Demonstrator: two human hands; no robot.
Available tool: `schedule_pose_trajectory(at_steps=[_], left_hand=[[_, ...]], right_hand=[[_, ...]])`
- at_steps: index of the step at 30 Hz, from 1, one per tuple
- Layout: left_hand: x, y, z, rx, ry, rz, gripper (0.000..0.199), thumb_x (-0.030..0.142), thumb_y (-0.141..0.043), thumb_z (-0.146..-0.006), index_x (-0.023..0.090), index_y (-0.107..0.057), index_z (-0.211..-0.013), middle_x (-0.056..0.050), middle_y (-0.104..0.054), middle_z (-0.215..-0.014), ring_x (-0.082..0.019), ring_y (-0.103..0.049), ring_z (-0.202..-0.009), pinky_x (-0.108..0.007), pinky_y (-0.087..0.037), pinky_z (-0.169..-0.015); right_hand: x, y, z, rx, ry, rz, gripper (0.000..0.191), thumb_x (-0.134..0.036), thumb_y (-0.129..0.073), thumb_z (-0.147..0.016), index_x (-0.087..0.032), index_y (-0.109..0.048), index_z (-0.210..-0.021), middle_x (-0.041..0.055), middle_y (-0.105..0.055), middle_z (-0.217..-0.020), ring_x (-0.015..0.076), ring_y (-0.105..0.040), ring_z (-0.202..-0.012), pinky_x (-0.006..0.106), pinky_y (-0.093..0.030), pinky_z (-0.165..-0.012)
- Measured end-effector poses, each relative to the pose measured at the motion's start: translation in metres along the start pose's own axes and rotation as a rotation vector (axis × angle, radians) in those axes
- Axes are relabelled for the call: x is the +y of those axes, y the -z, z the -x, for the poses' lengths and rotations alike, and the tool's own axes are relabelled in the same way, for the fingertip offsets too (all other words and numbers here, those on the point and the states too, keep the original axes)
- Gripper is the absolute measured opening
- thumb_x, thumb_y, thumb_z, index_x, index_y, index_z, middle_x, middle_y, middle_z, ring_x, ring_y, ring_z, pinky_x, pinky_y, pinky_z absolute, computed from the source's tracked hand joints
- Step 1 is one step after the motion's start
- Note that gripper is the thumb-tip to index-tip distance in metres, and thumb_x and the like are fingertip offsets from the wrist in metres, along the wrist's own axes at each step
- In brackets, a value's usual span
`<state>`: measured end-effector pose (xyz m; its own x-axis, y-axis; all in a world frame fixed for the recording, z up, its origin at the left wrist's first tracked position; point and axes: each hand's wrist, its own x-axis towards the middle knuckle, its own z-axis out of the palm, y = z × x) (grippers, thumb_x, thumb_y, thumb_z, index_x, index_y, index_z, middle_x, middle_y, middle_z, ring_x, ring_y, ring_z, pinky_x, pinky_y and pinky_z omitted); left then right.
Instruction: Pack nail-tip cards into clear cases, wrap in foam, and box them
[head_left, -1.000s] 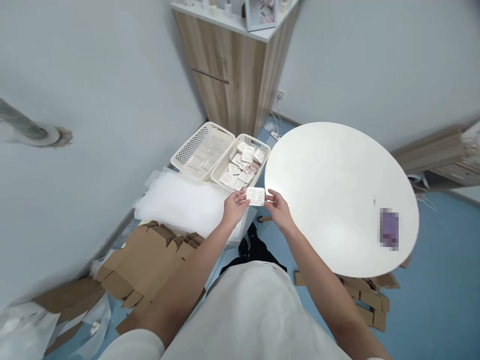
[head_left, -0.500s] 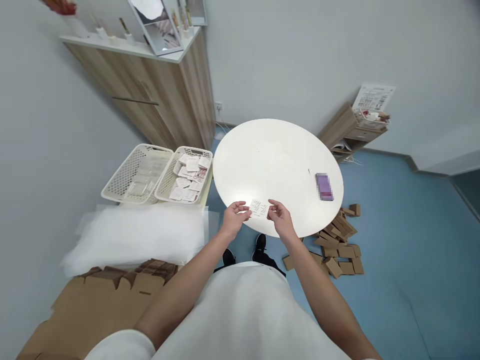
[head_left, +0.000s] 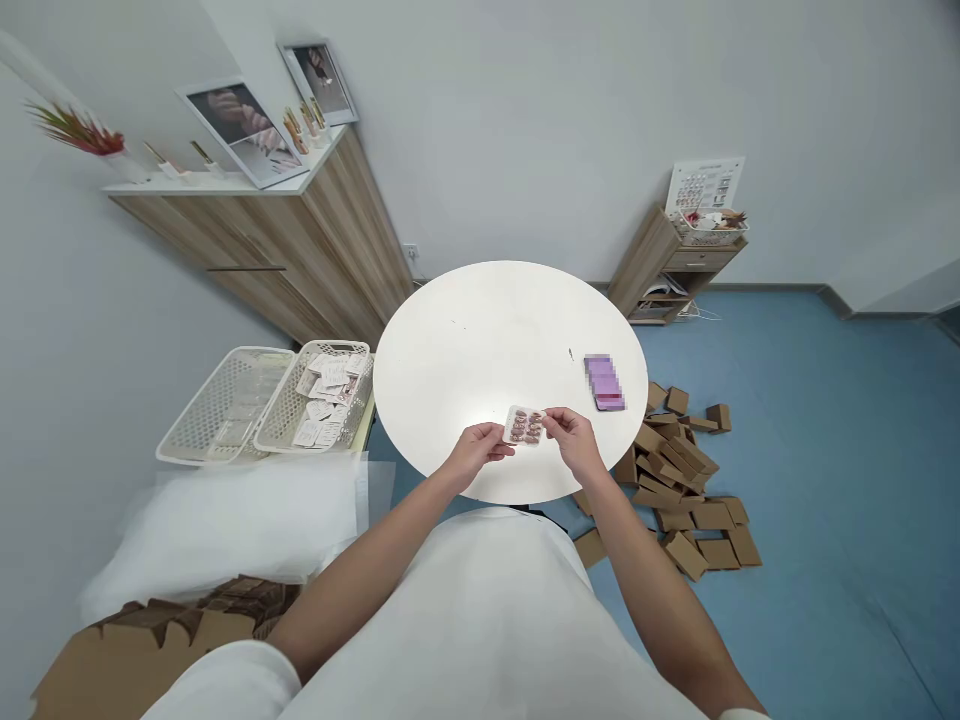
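Between my two hands is a small white card of press-on nails (head_left: 523, 426), its nail side facing up, with reddish-brown nails in two columns. My left hand (head_left: 480, 447) pinches its left edge between thumb and fingers. The right edge is pinched by my right hand (head_left: 570, 438). Both hands hold the card just above the near part of the round white table (head_left: 480, 340). A purple item (head_left: 604, 382), blurred into blocks, lies on the table to the right.
Left of the table stand a white basket with similar cards (head_left: 276, 425) and another with clear plastic cases (head_left: 180, 430). White packing sheets (head_left: 247, 520) and flat cardboard (head_left: 142, 660) lie nearer. Small brown boxes (head_left: 712, 515) cover floor at the right. A wooden cabinet (head_left: 330, 250) stands behind.
The card has turned over: its printed side showed before, its nails show now. My hands stay on its two edges. The camera view has shifted.
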<state>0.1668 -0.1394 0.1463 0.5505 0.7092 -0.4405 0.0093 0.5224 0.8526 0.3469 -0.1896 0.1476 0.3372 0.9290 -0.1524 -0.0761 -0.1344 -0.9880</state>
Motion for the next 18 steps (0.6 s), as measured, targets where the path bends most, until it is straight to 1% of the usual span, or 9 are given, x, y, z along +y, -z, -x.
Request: schedule_pose_trajectory(at_steps=[4, 9, 12, 15, 17, 18], left_hand=[[-0.002, -0.018, -0.006, 0.039, -0.087, -0.113, 0.028, 0.040, -0.067, -0.066, 0.014, -0.062, -0.076, -0.005, -0.065, -0.073, -0.014, -0.063, -0.066, -0.029, -0.046, -0.070], [-0.008, -0.031, -0.011, 0.089, -0.129, -0.146, 0.027, 0.040, -0.066, -0.068, 0.014, -0.064, -0.075, -0.006, -0.065, -0.071, -0.015, -0.063, -0.065, -0.032, -0.048, -0.070], [-0.010, -0.032, -0.013, 0.112, -0.167, -0.216, 0.026, 0.040, -0.062, -0.070, 0.015, -0.065, -0.075, -0.005, -0.064, -0.070, -0.015, -0.062, -0.064, -0.030, -0.048, -0.068], [-0.007, -0.030, -0.015, 0.123, -0.205, -0.354, 0.024, 0.039, -0.057, -0.074, 0.017, -0.068, -0.079, -0.003, -0.063, -0.068, -0.013, -0.058, -0.060, -0.027, -0.046, -0.062], [-0.003, -0.028, -0.018, 0.117, -0.225, -0.441, 0.023, 0.037, -0.054, -0.075, 0.020, -0.069, -0.081, -0.002, -0.062, -0.067, -0.013, -0.054, -0.058, -0.024, -0.043, -0.058], [-0.001, -0.027, -0.019, 0.110, -0.232, -0.469, 0.023, 0.037, -0.053, -0.076, 0.021, -0.069, -0.081, -0.002, -0.063, -0.067, -0.013, -0.053, -0.059, -0.024, -0.042, -0.057]], right_hand=[[-0.003, 0.017, -0.010, -0.023, -0.029, 0.003, 0.027, -0.043, -0.063, -0.066, -0.019, -0.064, -0.078, 0.0014, -0.060, -0.071, 0.0104, -0.045, -0.057, 0.027, -0.039, -0.057], [0.001, 0.030, -0.018, -0.071, -0.064, -0.006, 0.030, -0.044, -0.064, -0.064, -0.019, -0.064, -0.081, 0.0021, -0.061, -0.073, 0.0102, -0.045, -0.056, 0.028, -0.040, -0.058], [0.004, 0.035, -0.021, -0.099, -0.077, -0.020, 0.032, -0.044, -0.063, -0.065, -0.019, -0.064, -0.085, 0.0026, -0.062, -0.077, 0.0112, -0.049, -0.062, 0.028, -0.041, -0.062], [0.004, 0.038, -0.022, -0.130, -0.094, -0.004, 0.034, -0.043, -0.063, -0.066, -0.020, -0.063, -0.091, 0.0035, -0.063, -0.083, 0.0130, -0.053, -0.070, 0.029, -0.042, -0.068], [0.004, 0.039, -0.023, -0.188, -0.114, 0.018, 0.034, -0.043, -0.063, -0.066, -0.020, -0.063, -0.091, 0.0033, -0.063, -0.082, 0.0133, -0.053, -0.071, 0.030, -0.042, -0.068], [0.005, 0.039, -0.023, -0.229, -0.127, 0.024, 0.033, -0.043, -0.062, -0.066, -0.019, -0.064, -0.089, 0.0028, -0.063, -0.079, 0.0131, -0.053, -0.069, 0.029, -0.042, -0.067]])
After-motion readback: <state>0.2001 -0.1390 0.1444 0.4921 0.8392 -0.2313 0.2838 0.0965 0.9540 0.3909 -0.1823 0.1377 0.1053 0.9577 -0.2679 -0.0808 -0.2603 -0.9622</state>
